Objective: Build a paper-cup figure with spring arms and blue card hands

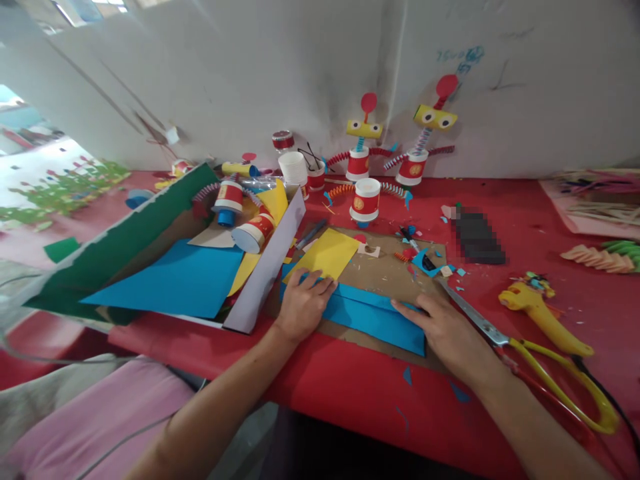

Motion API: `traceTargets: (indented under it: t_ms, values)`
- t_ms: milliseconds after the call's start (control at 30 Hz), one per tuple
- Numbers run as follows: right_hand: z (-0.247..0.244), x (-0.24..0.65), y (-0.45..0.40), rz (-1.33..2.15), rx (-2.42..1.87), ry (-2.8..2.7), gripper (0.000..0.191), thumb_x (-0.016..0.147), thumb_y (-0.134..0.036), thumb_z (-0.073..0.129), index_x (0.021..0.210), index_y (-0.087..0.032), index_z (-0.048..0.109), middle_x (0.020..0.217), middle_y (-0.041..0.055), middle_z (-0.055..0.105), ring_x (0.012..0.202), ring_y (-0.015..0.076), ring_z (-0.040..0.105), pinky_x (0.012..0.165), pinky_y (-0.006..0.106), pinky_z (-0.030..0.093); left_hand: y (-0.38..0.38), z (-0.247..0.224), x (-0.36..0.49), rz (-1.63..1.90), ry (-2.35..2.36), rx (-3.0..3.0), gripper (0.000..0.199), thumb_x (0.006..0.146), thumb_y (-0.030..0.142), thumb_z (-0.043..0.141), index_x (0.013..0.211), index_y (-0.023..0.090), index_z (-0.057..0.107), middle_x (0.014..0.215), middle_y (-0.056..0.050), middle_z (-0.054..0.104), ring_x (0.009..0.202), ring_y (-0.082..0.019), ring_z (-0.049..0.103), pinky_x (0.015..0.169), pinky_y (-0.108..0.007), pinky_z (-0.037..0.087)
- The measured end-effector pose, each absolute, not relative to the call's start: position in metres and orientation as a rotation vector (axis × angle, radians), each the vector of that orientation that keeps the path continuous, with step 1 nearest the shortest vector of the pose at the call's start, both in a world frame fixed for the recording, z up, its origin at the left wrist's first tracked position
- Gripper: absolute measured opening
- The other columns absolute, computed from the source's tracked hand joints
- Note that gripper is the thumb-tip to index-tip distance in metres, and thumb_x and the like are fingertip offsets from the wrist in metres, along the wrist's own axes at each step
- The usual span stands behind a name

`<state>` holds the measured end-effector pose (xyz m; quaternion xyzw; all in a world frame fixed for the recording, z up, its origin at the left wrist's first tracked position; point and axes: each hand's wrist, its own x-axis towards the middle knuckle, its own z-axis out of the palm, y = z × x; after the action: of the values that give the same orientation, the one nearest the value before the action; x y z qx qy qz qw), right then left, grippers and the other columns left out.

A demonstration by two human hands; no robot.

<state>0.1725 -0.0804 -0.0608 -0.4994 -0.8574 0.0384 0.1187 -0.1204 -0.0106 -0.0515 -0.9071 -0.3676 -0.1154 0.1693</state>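
Note:
A sheet of blue paper [373, 320] lies on a brown cardboard sheet, with a narrow strip folded over along its far edge. My left hand [306, 303] bends its fingers over the left part of the fold and holds it down. At the right end, my right hand [447, 330] has hold of the folded strip, one finger reaching along it; its thumb is hard to make out. Beyond my left hand a yellow paper sheet [333, 253] rests partly by the blue one. Scissors [493, 333] with yellow handles lie to the right of my right hand.
On the left stands an open box [265, 267] with blue paper [175, 277] and paper-cup figures. More cup figures [364, 200] stand toward the wall. At right are a yellow glue gun [547, 317], a blurred dark object [477, 237] and craft sticks [600, 200]. Paper scraps litter the red table.

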Motion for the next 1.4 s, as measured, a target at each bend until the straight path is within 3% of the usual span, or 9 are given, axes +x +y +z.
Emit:
traceTargets:
  t_ms: [233, 367, 433, 500, 700, 867, 1000, 1167, 1400]
  values:
    - [-0.060, 0.173, -0.079, -0.117, -1.509, -2.599, 0.054, 0.088, -0.005, 0.036, 0.129, -0.029, 0.060, 0.096, 0.0103, 0.064, 0.080, 0.0248, 0.061, 0.070, 0.039, 0.052, -0.015, -0.053, -0.119, -0.265, -1.134, -2.656, 0.033, 0.095, 0.012, 0.041, 0.119, 0.016, 0.063, 0.119, -0.008, 0.069, 0.109, -0.020, 0.063, 0.098, -0.038, 0.046]
    - [-0.053, 0.172, -0.077, -0.166, -1.423, -2.621, 0.055, 0.084, -0.001, 0.039, 0.126, -0.028, 0.062, 0.127, 0.0077, 0.063, 0.110, 0.0302, 0.059, 0.084, 0.047, 0.053, -0.017, -0.055, -0.119, -0.239, -1.185, -2.647, 0.037, 0.092, 0.008, 0.041, 0.121, 0.016, 0.062, 0.125, -0.008, 0.066, 0.115, -0.021, 0.062, 0.099, -0.036, 0.047]
    - [-0.052, 0.172, -0.076, -0.062, -1.318, -2.647, 0.057, 0.084, 0.001, 0.037, 0.130, -0.025, 0.058, 0.139, 0.0042, 0.057, 0.127, 0.0266, 0.050, 0.095, 0.045, 0.051, -0.019, -0.054, -0.118, -0.178, -1.233, -2.659, 0.039, 0.090, 0.006, 0.042, 0.123, 0.016, 0.061, 0.129, -0.008, 0.063, 0.117, -0.021, 0.061, 0.103, -0.038, 0.045]
    - [-0.051, 0.171, -0.076, 0.049, -1.274, -2.656, 0.060, 0.082, 0.003, 0.034, 0.132, -0.022, 0.056, 0.141, 0.0042, 0.054, 0.131, 0.0223, 0.048, 0.098, 0.041, 0.050, -0.022, -0.051, -0.117, -0.128, -1.296, -2.687, 0.041, 0.088, 0.006, 0.043, 0.126, 0.014, 0.059, 0.132, -0.009, 0.061, 0.121, -0.022, 0.058, 0.106, -0.039, 0.042]
    - [-0.041, 0.146, -0.080, -0.019, -1.515, -2.606, 0.058, 0.075, 0.006, 0.032, 0.120, -0.008, 0.066, 0.128, 0.0173, 0.063, 0.118, 0.0284, 0.060, 0.094, 0.045, 0.054, -0.042, -0.041, -0.112, -0.211, -1.438, -2.768, 0.052, 0.092, 0.032, 0.043, 0.139, 0.010, 0.046, 0.145, -0.014, 0.047, 0.136, -0.025, 0.041, 0.115, -0.043, 0.030]
    - [-0.042, 0.115, -0.085, -0.256, -1.642, -2.460, 0.044, 0.090, -0.016, 0.038, 0.124, -0.010, 0.064, 0.127, 0.0167, 0.064, 0.118, 0.0294, 0.060, 0.097, 0.046, 0.051, -0.050, -0.039, -0.110, -0.280, -1.473, -2.704, 0.055, 0.095, 0.045, 0.038, 0.141, 0.014, 0.045, 0.144, -0.011, 0.049, 0.138, -0.028, 0.038, 0.116, -0.050, 0.023]
    - [-0.058, 0.115, -0.092, -0.226, -1.655, -2.400, 0.049, 0.096, -0.035, 0.036, 0.131, -0.008, 0.057, 0.135, 0.0165, 0.058, 0.124, 0.0301, 0.056, 0.101, 0.048, 0.048, -0.047, -0.037, -0.116, -0.260, -1.462, -2.712, 0.053, 0.097, 0.047, 0.034, 0.140, 0.018, 0.046, 0.142, -0.006, 0.052, 0.139, -0.028, 0.036, 0.118, -0.051, 0.016]
    - [-0.068, 0.125, -0.099, -0.097, -1.657, -2.425, 0.057, 0.097, -0.041, 0.034, 0.143, -0.010, 0.044, 0.148, 0.0133, 0.044, 0.135, 0.0284, 0.043, 0.107, 0.048, 0.042, -0.042, -0.041, -0.124, -0.253, -1.530, -2.738, 0.054, 0.098, 0.047, 0.032, 0.144, 0.021, 0.039, 0.149, -0.003, 0.043, 0.143, -0.026, 0.029, 0.118, -0.049, 0.015]
    - [-0.062, 0.123, -0.101, -0.067, -1.672, -2.436, 0.051, 0.096, -0.039, 0.036, 0.144, -0.022, 0.044, 0.151, 0.0118, 0.038, 0.137, 0.0301, 0.039, 0.108, 0.054, 0.035, -0.042, -0.048, -0.127, -0.263, -1.650, -2.730, 0.065, 0.096, 0.052, 0.032, 0.148, 0.013, 0.026, 0.151, -0.014, 0.039, 0.143, -0.027, 0.029, 0.118, -0.053, 0.012]
